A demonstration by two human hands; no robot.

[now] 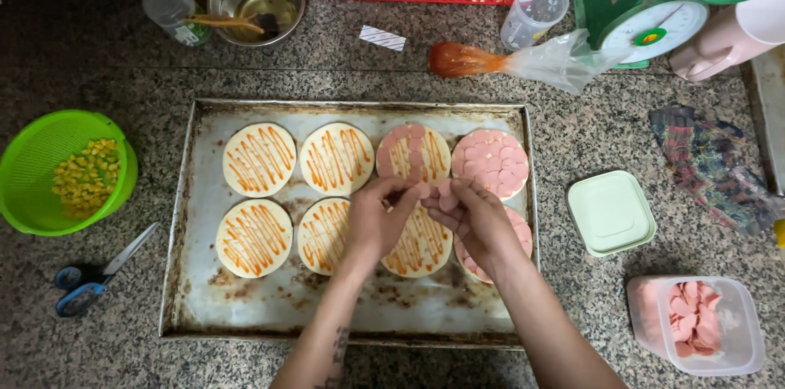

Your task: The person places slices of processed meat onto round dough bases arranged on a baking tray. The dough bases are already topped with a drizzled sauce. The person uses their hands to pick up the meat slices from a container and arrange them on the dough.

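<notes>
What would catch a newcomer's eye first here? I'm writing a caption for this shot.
A worn metal baking tray at centre holds eight round dough bases striped with orange sauce. Both hands, left hand and right hand, meet over it, pinching pink sausage slices. A bright green colander of corn sits far left.

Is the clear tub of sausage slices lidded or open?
Open. The clear tub shows bare pink slices with no cover on it; a pale green lid lies apart on the counter, though whether it fits this tub cannot be told.
</notes>
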